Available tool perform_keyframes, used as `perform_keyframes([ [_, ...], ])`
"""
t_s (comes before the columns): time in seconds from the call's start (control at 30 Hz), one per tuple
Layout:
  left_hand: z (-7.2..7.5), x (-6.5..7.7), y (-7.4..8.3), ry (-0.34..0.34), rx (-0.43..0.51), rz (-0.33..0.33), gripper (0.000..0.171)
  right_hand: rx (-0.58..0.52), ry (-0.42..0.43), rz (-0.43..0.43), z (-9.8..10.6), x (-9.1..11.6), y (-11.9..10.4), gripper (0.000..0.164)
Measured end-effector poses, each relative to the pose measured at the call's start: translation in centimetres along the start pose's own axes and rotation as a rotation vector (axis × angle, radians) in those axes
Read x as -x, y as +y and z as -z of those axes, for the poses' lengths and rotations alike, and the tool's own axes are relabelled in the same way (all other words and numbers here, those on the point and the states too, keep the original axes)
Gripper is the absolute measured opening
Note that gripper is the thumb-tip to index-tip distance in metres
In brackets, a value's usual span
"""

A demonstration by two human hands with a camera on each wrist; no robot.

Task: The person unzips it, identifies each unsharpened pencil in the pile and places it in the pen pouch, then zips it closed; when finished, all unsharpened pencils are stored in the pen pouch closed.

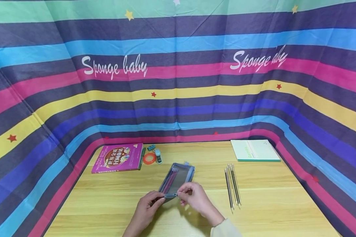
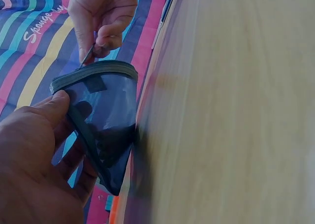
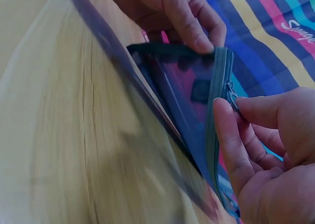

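A see-through zippered pencil case (image 1: 181,179) with a dark blue-grey edge lies on the table in front of me, tilted up at its near end. Long pinkish items (image 1: 170,180) show through its side. My left hand (image 1: 145,207) grips the case's near left corner between thumb and fingers. On the other side, my right hand (image 1: 197,197) pinches the zipper pull (image 3: 233,95) between thumb and forefinger. In the right wrist view the zipper band (image 3: 216,101) runs along the case's end, right at those fingertips.
Several pencils (image 1: 232,187) lie to the right, below a pale notebook (image 1: 255,150). A purple book (image 1: 118,158) lies back left, with a dark green strip-like item (image 1: 141,158), an orange tape roll (image 1: 144,158), a small white-and-teal bottle (image 1: 158,156) and a small teal item (image 1: 151,147) beside it.
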State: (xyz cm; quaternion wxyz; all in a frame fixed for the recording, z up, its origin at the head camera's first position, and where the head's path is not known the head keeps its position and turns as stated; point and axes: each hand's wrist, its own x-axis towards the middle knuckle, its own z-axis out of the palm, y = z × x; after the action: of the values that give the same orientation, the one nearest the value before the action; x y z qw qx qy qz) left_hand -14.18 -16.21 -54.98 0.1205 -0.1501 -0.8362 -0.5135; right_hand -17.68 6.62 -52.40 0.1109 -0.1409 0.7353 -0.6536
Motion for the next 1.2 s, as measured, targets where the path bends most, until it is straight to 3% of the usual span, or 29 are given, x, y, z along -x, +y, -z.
perform_keyframes([
  [0.2, 0.5, 0.1, 0.1, -0.019, 0.01, 0.042, 0.011, 0.026, 0.004, 0.007, 0.9, -0.2, 0.6, 0.004],
  [0.33, 1.1, 0.3, -0.1, -0.035, 0.0, 0.03, 0.012, 0.077, 0.022, 0.011, 2.0, -0.5, 1.1, 0.004],
  [0.77, 2.4, 0.7, -0.5, -0.04, 0.016, -0.127, 0.015, 0.186, 0.045, 0.019, 4.0, -1.3, 2.1, 0.005],
  [0.93, 3.5, 0.7, -1.0, -0.005, -0.011, -0.191, 0.02, 0.242, 0.138, 0.03, 5.5, -1.9, 2.5, 0.003],
  [1.1, 4.8, 1.0, -1.7, 0.013, -0.045, -0.164, 0.022, 0.3, 0.274, 0.012, 7.3, -2.3, 2.7, 0.004],
  [1.2, 4.9, 1.1, -2.0, 0.024, -0.048, -0.128, 0.021, 0.299, 0.304, 0.015, 7.6, -2.3, 2.4, 0.004],
])
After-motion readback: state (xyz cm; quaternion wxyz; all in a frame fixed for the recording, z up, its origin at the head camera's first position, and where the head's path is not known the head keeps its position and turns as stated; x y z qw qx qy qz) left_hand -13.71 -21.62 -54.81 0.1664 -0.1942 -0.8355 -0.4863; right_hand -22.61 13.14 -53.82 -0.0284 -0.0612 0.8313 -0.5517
